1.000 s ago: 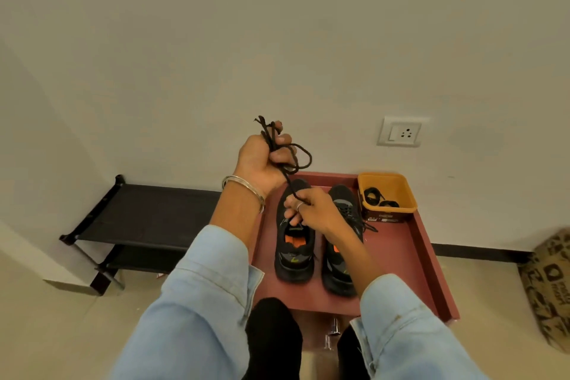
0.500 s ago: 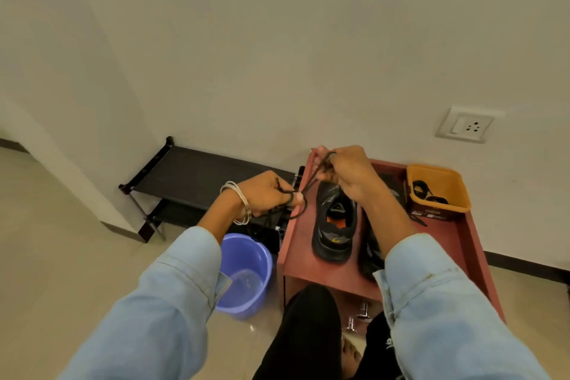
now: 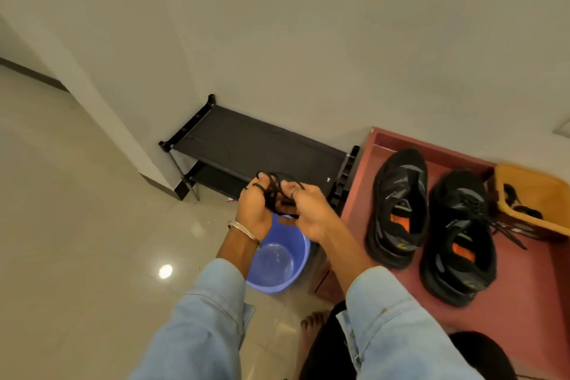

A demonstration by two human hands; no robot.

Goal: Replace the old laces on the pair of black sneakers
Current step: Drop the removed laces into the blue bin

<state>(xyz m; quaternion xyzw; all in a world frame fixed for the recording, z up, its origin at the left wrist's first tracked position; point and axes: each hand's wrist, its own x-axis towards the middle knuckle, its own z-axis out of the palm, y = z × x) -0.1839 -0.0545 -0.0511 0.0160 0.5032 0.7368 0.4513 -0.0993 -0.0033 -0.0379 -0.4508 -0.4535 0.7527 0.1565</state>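
Above the blue bucket (image 3: 277, 259) on the floor, I hold my two hands close together, and between them is a bundle of black lace (image 3: 275, 191). My left hand (image 3: 253, 210) has its fingers curled around the bundle, with some loops of the lace going over the fingertips, and a metal bangle (image 3: 243, 230) sits on that wrist. My right hand (image 3: 303, 214) also has its fingers bent around the same lace from the other side, and its thumb points toward the left hand; a ring is on one finger. Both sleeves are light blue denim. To my right stands a low reddish table (image 3: 524, 311) with a raised rim, and on it the two black sneakers (image 3: 398, 210) stand side by side, with toes toward the wall. The sneaker nearer to my hands shows no lace in its eyelets, while the other sneaker (image 3: 459, 237) carries a dark lace, and its ends lie loose on the table. At the far corner of the table is an orange basket (image 3: 536, 194) with some dark coiled things inside; I cannot tell exactly what they are. Behind my hands, a black shoe rack (image 3: 246, 145) stands against the wall.
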